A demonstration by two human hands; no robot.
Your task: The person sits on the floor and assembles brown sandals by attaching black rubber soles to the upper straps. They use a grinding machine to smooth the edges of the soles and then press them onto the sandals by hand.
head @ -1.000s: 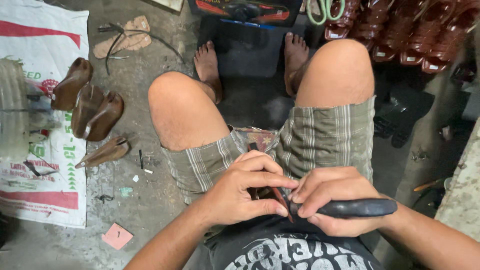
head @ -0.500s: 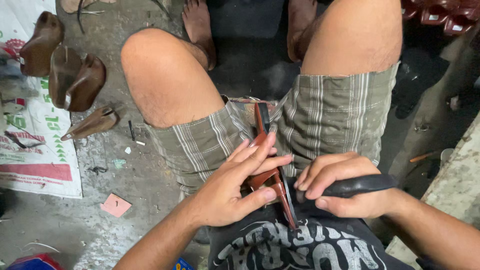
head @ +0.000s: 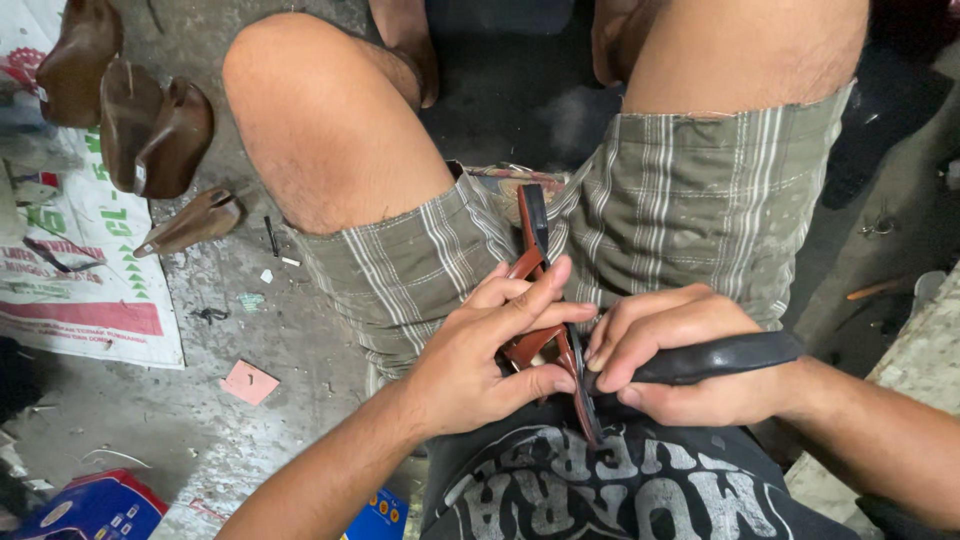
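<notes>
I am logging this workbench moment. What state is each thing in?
Left hand: gripping the reddish-brown shoe piece.
Right hand: closed around the black tool handle.
Reddish-brown shoe piece: on edge in the lap.
Black tool handle: held level.
Brown shoe forms: lying loose on the floor.

Floor [head: 300, 340]: bare grey concrete, stained and dusty, littered with small scraps. Up and left of the grip, well apart, a printed woven sack [head: 90, 290] lies flat. On and beside it, four brown wooden shoe lasts [head: 150, 130]. Pink paper square [head: 248, 382] left of the grip, on the concrete. Blue box [head: 90, 505] at lower left corner. Pale concrete ledge [head: 915, 370] right. Light dim, even.
</notes>
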